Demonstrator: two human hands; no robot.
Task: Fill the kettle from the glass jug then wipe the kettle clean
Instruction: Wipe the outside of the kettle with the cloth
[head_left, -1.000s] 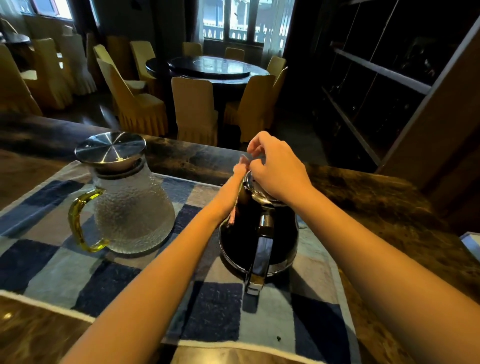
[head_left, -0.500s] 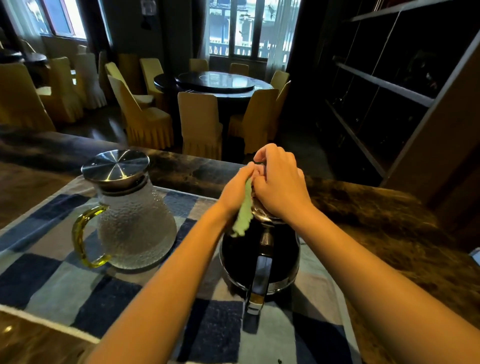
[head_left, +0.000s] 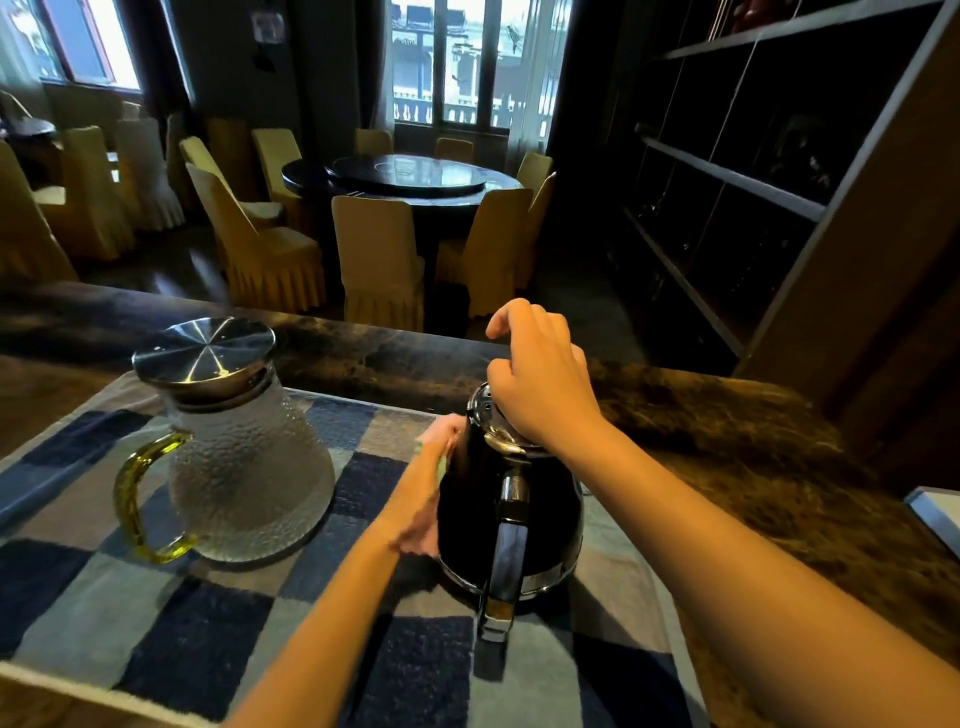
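Head camera view across a dim dining room, where tall windows (head_left: 457, 62) give the only daylight. A dark shelving unit (head_left: 737, 176) fills the right wall. Chairs (head_left: 376, 260) in yellow covers ring a round table (head_left: 410, 174) at centre, and more covered chairs stand at far left.

In the foreground a dark marbled bench (head_left: 727, 447) runs the width of the frame. A checked mat (head_left: 171, 629) in blue and grey squares lies on it and carries both vessels.

The glass jug (head_left: 249, 483) stands upright on the left part of the mat, its dimpled body capped by a steel lid (head_left: 205, 351). Its yellow handle (head_left: 136, 499) points left.

The kettle (head_left: 467, 525), black with a bright metal band at its base, stands upright on the mat just right of centre, near the jug but apart from it. Its handle (head_left: 508, 551) faces the camera.

The right hand (head_left: 543, 387) rests on top of the kettle, palm on the metal kettle lid (head_left: 484, 410). Its fingers (head_left: 511, 317) are curled over the lid's far side, the forefinger raised a little.

The left hand (head_left: 426, 499), smeared by motion, lies against the kettle's left flank. A pale green cloth (head_left: 441, 466) shows between palm and kettle wall, touching the kettle. The blur hides how this hand's fingers lie, so whether they are spread flat or pinching the cloth cannot be told.
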